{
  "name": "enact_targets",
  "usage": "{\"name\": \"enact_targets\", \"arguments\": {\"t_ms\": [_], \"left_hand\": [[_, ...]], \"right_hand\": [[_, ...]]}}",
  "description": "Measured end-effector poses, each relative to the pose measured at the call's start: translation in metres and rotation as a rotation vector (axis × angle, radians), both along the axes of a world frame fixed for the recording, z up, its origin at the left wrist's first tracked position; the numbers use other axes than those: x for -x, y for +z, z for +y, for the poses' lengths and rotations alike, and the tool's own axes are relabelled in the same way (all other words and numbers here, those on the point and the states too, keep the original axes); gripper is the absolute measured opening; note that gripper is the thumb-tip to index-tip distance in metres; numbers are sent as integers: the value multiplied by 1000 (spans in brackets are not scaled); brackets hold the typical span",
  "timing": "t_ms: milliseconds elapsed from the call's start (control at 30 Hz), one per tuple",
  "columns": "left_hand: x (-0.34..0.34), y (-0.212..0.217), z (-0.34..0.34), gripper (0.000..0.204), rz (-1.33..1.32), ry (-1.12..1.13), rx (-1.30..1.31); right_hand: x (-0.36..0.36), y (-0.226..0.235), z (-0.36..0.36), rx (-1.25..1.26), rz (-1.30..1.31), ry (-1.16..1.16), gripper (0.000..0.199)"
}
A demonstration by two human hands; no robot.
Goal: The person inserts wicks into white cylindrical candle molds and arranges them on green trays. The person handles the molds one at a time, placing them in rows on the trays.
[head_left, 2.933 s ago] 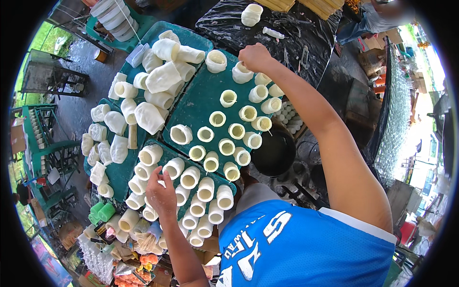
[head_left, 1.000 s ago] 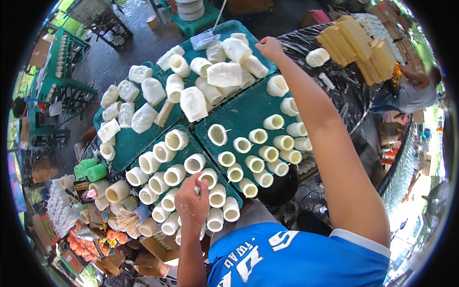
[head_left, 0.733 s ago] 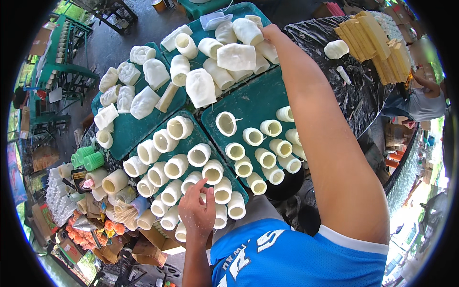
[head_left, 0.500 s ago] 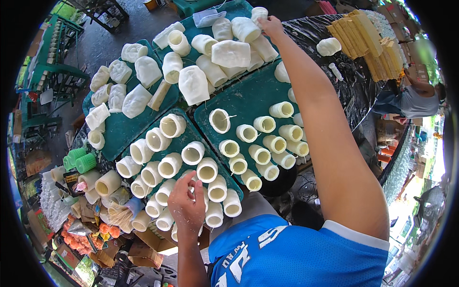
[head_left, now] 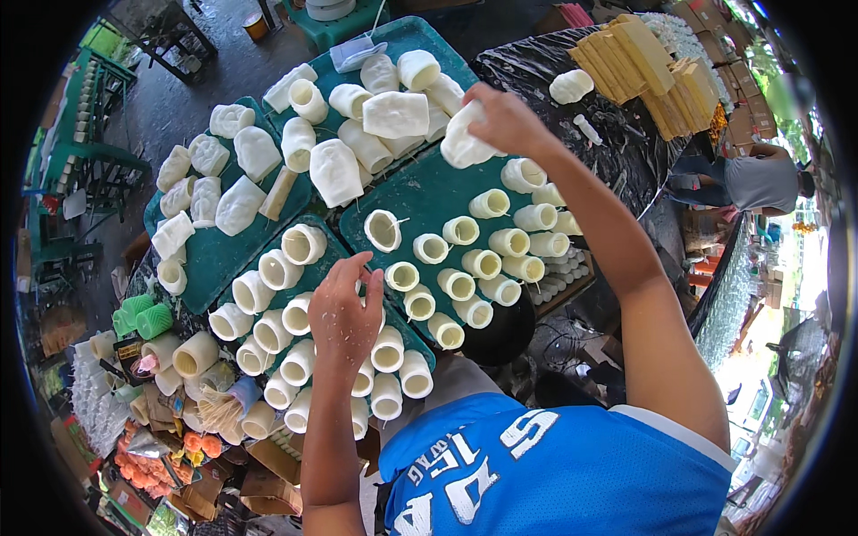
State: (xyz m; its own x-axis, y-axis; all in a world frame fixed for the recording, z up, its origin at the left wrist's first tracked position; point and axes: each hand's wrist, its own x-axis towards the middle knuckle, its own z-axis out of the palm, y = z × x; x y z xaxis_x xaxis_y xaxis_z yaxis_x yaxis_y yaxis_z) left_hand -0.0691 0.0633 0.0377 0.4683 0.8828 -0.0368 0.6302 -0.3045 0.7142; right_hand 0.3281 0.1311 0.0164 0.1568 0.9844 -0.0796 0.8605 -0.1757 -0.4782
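Observation:
My right hand (head_left: 511,123) is closed on a lumpy white wax candle (head_left: 465,140), held over the far edge of the right green tray (head_left: 407,201). Hollow cream candle cylinders (head_left: 483,264) stand below it in rows, some with thin wicks sticking out. My left hand (head_left: 344,304), fingers apart and white specks on the skin, hovers over the near green tray (head_left: 329,234) with more hollow cylinders (head_left: 298,364). It hides some of them, and nothing shows in its fingers. Farther off, a third green tray (head_left: 433,37) carries several molded white candles (head_left: 396,114).
At the left, another green tray (head_left: 214,268) bears lumpy white pieces (head_left: 239,205). Yellow wax slabs (head_left: 626,67) are stacked on black plastic sheeting (head_left: 527,67). Green ribbed candles (head_left: 154,322) and cardboard boxes (head_left: 268,491) crowd the lower left. A person (head_left: 760,179) is at the far right.
My right hand has come nearer from the far tray, bringing a white candle with it. My left hand has risen away from the cylinders and moved slightly farther out. The view has shifted a little.

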Motion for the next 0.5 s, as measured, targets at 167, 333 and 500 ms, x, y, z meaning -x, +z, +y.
{"name": "enact_targets", "arguments": {"t_ms": [167,333,500], "left_hand": [[-9,6,-10,25,-19,-8,-13],[17,17,-32,26,26,46,74],[43,22,-49,24,42,75,142]], "right_hand": [[39,-55,-11,157,-323,46,39],[46,-72,-29,206,-384,74,47],[38,-75,-23,305,-323,63,51]]}}
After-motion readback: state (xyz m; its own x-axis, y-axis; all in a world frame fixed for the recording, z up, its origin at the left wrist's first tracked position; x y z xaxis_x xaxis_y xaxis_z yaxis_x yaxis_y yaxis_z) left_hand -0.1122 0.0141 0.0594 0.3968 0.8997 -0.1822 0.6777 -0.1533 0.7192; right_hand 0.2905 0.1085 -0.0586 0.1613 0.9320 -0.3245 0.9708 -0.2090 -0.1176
